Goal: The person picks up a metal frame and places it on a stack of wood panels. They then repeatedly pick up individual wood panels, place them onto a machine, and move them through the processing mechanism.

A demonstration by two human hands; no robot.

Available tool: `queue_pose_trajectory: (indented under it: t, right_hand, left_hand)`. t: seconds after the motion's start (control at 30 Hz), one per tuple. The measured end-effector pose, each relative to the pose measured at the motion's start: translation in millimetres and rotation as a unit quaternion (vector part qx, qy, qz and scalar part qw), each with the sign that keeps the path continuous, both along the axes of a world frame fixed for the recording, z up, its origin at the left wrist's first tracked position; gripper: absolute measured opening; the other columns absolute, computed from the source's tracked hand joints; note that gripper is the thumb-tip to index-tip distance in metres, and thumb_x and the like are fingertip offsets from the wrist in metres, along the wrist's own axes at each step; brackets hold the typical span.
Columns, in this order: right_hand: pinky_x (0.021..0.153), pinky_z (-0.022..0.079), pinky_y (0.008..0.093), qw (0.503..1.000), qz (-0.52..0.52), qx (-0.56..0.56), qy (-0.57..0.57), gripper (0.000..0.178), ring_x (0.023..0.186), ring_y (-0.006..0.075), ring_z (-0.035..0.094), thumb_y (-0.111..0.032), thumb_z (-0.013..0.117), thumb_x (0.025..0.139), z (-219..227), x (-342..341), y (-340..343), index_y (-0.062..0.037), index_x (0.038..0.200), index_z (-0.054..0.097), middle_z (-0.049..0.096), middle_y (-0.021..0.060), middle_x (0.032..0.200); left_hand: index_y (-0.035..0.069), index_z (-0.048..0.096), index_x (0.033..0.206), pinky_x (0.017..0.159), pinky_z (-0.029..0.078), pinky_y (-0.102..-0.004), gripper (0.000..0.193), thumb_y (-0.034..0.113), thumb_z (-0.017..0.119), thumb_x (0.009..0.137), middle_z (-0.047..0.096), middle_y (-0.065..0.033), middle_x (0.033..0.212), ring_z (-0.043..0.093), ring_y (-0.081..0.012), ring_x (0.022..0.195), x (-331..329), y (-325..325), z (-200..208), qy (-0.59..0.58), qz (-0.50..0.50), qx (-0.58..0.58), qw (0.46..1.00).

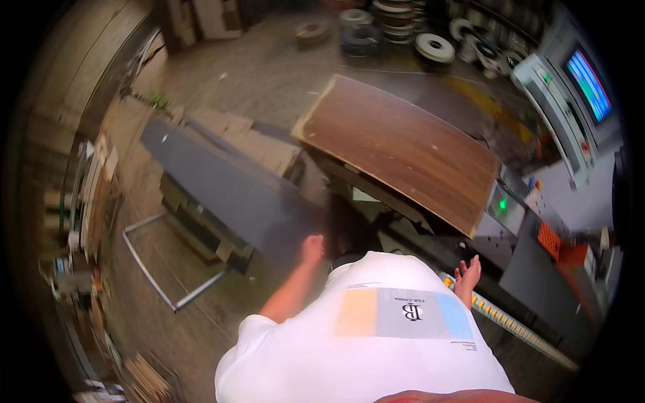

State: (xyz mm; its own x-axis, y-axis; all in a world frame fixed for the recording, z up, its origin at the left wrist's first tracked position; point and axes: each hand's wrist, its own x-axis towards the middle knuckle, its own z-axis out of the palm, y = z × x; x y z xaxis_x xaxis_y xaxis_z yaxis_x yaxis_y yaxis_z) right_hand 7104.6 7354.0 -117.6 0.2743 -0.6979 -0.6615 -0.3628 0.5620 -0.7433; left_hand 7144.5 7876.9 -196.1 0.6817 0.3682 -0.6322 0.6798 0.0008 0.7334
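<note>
My left hand (312,248) is beside the near end of a long dark grey panel (222,178), slightly blurred. Its fingers look curled in, and nothing shows in them. On the other side of my body, my right hand (468,273) hangs with fingers apart and holds nothing. It is over the end of a pale strip with yellow marks in a row (514,326). Ahead of me a brown wood-grain board (403,151) lies flat, raised off the floor, its right end close to a machine. The grey panel rests on a stack of boards (201,225).
A light metal frame (151,269) stands low at the left. At the right are a machine cabinet with a lit screen (588,84), a green light (502,203) and an orange box (574,258). Rolls of edging (435,48) lie at the back. Wood strips (146,376) lie lower left.
</note>
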Motion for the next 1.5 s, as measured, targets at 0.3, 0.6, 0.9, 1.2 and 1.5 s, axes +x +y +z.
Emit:
queue_pose_trajectory:
  t: [0.3,0.6,0.9,1.2,1.5]
  right_hand:
    - [0.058,0.047,0.0241,0.875,0.482,-0.035,-0.031,0.037,0.071,0.0080,0.061,-0.036,0.056,0.104,42,94,137,-0.0044,0.119,0.069,0.075,0.0049,0.100]
    - [0.056,0.045,0.0249,0.729,0.666,-0.159,0.000,0.029,0.060,0.0085,0.058,-0.024,0.066,0.098,48,126,184,-0.0013,0.080,0.070,0.068,0.0029,0.069]
    - [0.064,0.051,0.0259,0.701,0.705,-0.100,0.020,0.025,0.070,0.0092,0.063,-0.028,0.069,0.097,51,154,214,-0.0033,0.100,0.073,0.072,0.0031,0.082]
    - [0.078,0.053,0.0293,0.576,0.817,-0.022,0.009,0.038,0.084,0.0128,0.067,-0.038,0.069,0.096,13,173,263,-0.0040,0.112,0.074,0.074,0.0043,0.094]
    - [0.093,0.051,0.0376,0.543,0.813,0.209,-0.026,0.061,0.109,0.0185,0.063,-0.052,0.068,0.095,32,166,376,-0.0072,0.135,0.060,0.066,0.0043,0.125]
  left_hand:
    - [0.001,0.062,0.121,0.088,0.054,-0.0466,0.044,0.038,0.062,0.096,0.069,-0.0189,0.111,0.067,-0.0332,0.101,-110,145,-126,0.157,0.261,0.362,0.881]
    - [0.011,0.054,0.137,0.080,0.054,-0.0524,0.075,0.074,0.042,0.097,0.066,-0.0109,0.123,0.066,-0.0322,0.106,-106,158,-168,0.090,0.357,-0.109,0.923]
    - [0.011,0.062,0.124,0.057,0.053,-0.0422,0.073,0.075,0.045,0.096,0.070,-0.0075,0.102,0.069,-0.0246,0.082,-102,152,-161,0.064,0.404,-0.055,0.911]
    - [0.013,0.063,0.117,0.050,0.049,-0.0335,0.063,0.071,0.050,0.096,0.069,-0.0038,0.096,0.066,-0.0175,0.074,-84,132,-54,0.020,0.418,-0.063,0.906]
    - [0.016,0.056,0.129,0.060,0.056,-0.0359,0.058,0.066,0.048,0.100,0.066,-0.0052,0.114,0.065,-0.0211,0.096,-49,52,65,-0.044,0.408,-0.165,0.897]
